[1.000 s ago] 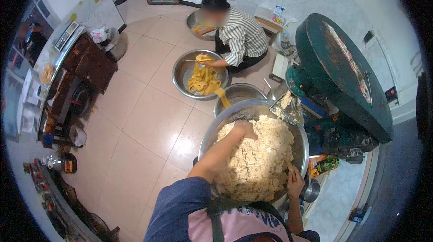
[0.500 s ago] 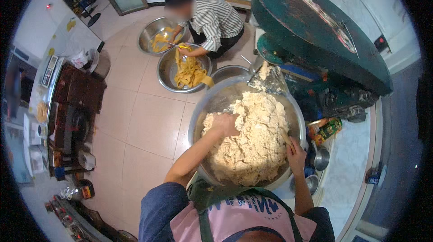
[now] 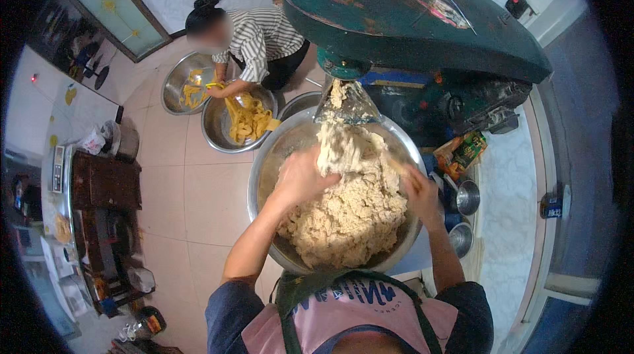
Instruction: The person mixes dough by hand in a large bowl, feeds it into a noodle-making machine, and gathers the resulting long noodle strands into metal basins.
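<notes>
A wide metal basin (image 3: 259,176) in front of me holds a big heap of pale, crumbly dough (image 3: 350,222). At the heap's far left, my left hand (image 3: 300,179) has its thumb and fingers closed round the edge of a lump of dough, smeared by motion. My right hand (image 3: 422,195), at the basin's right side, grips a short beige flat tool (image 3: 397,166) whose kind is blurred. Above the far rim, a see-through chute (image 3: 360,104) with dough stuck in it hangs from a large green machine (image 3: 409,37).
Beyond, at the left, a crouching person (image 3: 261,40) in a striped shirt handles yellow strips (image 3: 247,119) over two metal basins (image 3: 210,131). Pots (image 3: 467,197) and a colourful packet (image 3: 470,149) lie right of my basin. A dark wooden cabinet (image 3: 105,179) stands at the left wall.
My left hand has moved away from me to the heap's far part, and a lump there is in motion. My right hand with the tool has risen along the basin's right side. The view has shifted.
</notes>
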Action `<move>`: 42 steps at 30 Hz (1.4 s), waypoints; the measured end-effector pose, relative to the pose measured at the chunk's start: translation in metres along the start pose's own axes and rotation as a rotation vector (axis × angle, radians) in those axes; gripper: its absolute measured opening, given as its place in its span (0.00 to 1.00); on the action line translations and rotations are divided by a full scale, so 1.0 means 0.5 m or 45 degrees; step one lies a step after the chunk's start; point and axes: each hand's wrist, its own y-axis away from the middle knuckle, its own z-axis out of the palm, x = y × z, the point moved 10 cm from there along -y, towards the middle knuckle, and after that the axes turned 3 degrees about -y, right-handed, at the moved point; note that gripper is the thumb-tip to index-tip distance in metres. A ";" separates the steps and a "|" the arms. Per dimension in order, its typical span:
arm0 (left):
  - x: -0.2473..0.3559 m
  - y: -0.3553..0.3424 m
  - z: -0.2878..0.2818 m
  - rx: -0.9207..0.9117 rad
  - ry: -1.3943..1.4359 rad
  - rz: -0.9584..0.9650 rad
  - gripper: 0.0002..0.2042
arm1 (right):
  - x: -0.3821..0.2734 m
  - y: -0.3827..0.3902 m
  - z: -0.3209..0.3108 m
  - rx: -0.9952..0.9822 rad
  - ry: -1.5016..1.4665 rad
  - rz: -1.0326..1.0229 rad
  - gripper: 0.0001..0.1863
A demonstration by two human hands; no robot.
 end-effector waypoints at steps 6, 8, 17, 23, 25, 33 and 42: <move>-0.035 -0.158 0.048 0.038 -0.370 -0.146 0.28 | -0.184 -0.156 -0.003 0.171 -0.276 -0.204 0.18; -0.055 -0.183 0.088 -0.036 -0.525 -0.247 0.34 | -0.185 -0.195 0.051 0.041 -0.290 -0.225 0.19; -0.140 -0.047 0.141 -0.013 -0.360 -0.376 0.38 | -0.140 -0.317 0.182 -0.371 0.468 0.067 0.17; -0.172 0.034 0.140 -0.662 -0.876 -0.412 0.30 | -0.148 -0.347 0.220 -0.109 0.904 -0.320 0.16; -0.188 -0.003 0.140 -0.495 -0.541 -0.387 0.22 | -0.217 -0.331 0.225 -0.209 0.905 -0.395 0.15; -0.034 -0.149 0.080 0.454 -0.264 0.265 0.05 | -0.179 -0.374 0.235 -0.052 1.182 -0.513 0.09; -0.080 -0.218 0.191 0.658 -0.340 0.216 0.07 | -0.290 -0.332 0.188 -0.279 1.022 -0.539 0.20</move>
